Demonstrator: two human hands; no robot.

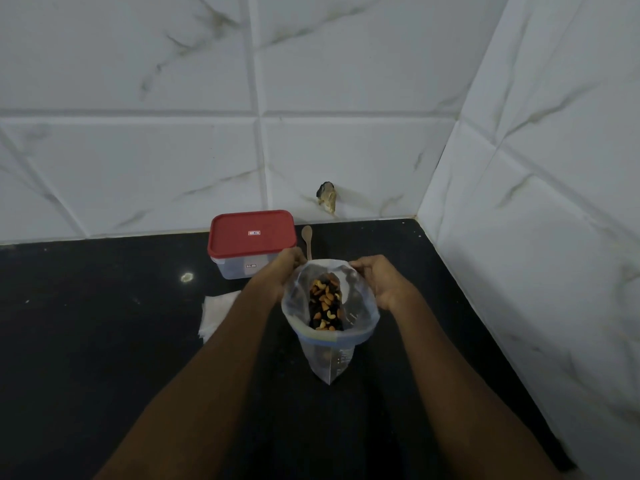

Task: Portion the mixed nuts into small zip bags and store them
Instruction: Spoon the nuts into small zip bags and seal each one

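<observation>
White marble-look tiles (173, 168) back a black table (104, 323), w/ a wall corner at far right. Clear zip bag (329, 358) of mixed nuts (325, 306) sits upright mid-table, just near of the red-lidded container (252, 244) & wooden spoon (307, 239). Its mouth is pulled wide, prob. for scooping or pouring. At the rim's far-left edge the left hand (291, 263) grips w/ curled fingers. The right hand (377, 282) pinches the far-right edge. White flat stack (218, 313) lies left, maybe small bags.
</observation>
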